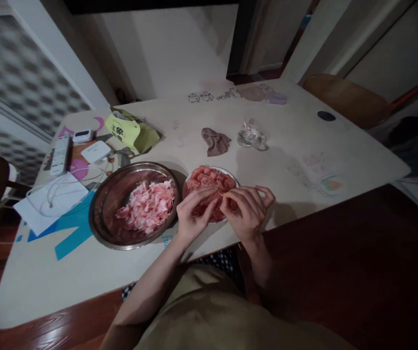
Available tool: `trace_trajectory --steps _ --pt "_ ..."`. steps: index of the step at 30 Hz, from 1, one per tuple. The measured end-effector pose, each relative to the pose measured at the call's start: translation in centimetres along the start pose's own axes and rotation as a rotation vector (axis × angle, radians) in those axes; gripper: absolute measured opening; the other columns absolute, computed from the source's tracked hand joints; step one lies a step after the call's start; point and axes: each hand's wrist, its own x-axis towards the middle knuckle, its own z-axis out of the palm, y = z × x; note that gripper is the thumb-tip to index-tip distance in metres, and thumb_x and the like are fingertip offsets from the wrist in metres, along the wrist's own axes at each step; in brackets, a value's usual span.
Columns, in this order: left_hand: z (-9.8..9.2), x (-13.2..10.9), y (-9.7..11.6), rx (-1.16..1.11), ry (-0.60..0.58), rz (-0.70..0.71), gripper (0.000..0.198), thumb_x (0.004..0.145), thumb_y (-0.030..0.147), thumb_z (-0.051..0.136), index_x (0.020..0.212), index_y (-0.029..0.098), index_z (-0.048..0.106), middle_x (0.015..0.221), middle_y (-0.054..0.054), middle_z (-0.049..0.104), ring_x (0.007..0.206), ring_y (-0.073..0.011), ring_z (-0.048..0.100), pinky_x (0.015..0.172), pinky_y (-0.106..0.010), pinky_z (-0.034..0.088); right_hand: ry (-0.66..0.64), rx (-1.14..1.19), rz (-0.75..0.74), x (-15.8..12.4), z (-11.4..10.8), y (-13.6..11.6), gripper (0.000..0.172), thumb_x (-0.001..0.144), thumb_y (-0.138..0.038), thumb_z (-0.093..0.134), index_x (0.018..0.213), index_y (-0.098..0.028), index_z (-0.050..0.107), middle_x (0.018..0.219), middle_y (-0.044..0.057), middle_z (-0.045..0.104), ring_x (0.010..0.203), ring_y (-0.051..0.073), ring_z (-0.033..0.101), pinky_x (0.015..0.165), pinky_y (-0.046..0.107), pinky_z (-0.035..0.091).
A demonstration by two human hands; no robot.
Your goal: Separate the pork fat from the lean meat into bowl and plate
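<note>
Sliced raw meat fills a round plate near the table's front edge. Over its near part are my left hand and my right hand, fingertips almost meeting. Both hands are closed in a pinch; a small bit of something, perhaps meat, seems to be between the fingertips, too small to make out. To the left of the plate stands a wide steel bowl with a heap of paler pink meat pieces in it.
Behind the plate lie a brown cloth and a crumpled clear plastic bag. A green package, a remote, a white box, cables and a white paper are on the left. A chair stands beyond the right side.
</note>
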Motion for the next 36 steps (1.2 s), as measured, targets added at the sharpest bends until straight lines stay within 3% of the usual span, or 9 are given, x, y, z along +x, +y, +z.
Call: trace_trajectory --steps 6,14,20,28,36 --pt "0.0 0.1 -0.5 -0.058 -0.008 -0.006 0.017 0.092 0.012 0.067 0.104 0.02 0.075 0.103 -0.006 0.079 0.097 -0.0176 0.075 0.091 -0.032 0.061 -0.073 -0.004 0.017 -0.1 0.3 0.2 0.012 0.092 -0.013 0.06 0.089 -0.024 0.058 0.079 -0.005 0.073 0.076 0.012 0.068 0.099 0.036 0.037" --pt "-0.1 -0.1 -0.7 -0.081 -0.011 0.021 0.022 0.095 0.009 0.059 0.103 0.021 0.075 0.106 -0.006 0.078 0.1 -0.0173 0.074 0.092 -0.032 0.06 -0.055 0.081 0.139 -0.5 0.7 -0.1 0.011 0.095 -0.017 0.059 0.086 -0.024 0.059 0.078 -0.004 0.073 0.077 0.013 0.068 0.098 0.036 0.04" --pt "-0.2 -0.1 -0.6 -0.075 0.014 0.006 0.021 0.096 0.011 0.059 0.107 0.02 0.073 0.107 -0.007 0.078 0.102 -0.0177 0.073 0.094 -0.033 0.06 -0.08 0.13 0.081 -0.2 0.0 -0.2 0.012 0.093 -0.016 0.066 0.1 -0.026 0.067 0.091 -0.002 0.079 0.085 0.015 0.074 0.105 0.041 0.039" --pt "0.0 -0.3 -0.6 0.038 -0.002 0.105 0.022 0.094 0.014 0.065 0.115 0.02 0.071 0.111 -0.008 0.078 0.103 -0.0183 0.074 0.094 -0.032 0.061 -0.021 -0.013 0.011 -0.3 -0.5 -0.7 0.019 0.088 -0.011 0.071 0.097 -0.028 0.07 0.095 -0.005 0.081 0.089 0.016 0.075 0.107 0.043 0.036" --pt "-0.4 -0.3 -0.7 -0.08 0.002 0.127 0.02 0.094 0.007 0.059 0.099 0.02 0.074 0.105 -0.007 0.079 0.1 -0.0179 0.076 0.088 -0.031 0.062 0.03 0.05 0.103 -0.1 -0.3 -1.6 0.014 0.089 -0.012 0.069 0.091 -0.026 0.068 0.088 -0.004 0.081 0.084 0.015 0.075 0.1 0.04 0.041"
